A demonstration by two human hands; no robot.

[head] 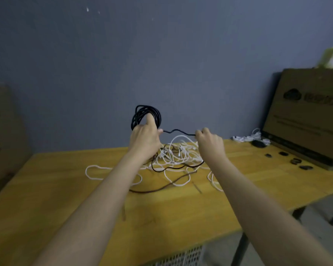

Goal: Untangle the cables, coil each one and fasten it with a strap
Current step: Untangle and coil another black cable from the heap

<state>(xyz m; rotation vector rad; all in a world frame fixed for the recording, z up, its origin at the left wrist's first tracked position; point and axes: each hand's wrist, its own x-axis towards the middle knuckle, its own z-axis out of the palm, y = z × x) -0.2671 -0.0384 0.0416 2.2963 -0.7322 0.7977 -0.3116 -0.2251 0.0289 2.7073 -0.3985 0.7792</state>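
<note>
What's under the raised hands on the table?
A tangle of white cables and a dark cable on the wooden table. The left hand and right hand cover parts of the pile.

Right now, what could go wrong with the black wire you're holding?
The black coil hangs loosely round the left hand, so loops might slip off and unwind. The right hand holds the cable's end above the tangle; if dropped, it could snag there again. No strap is on the coil yet, so it may spring open.
</note>
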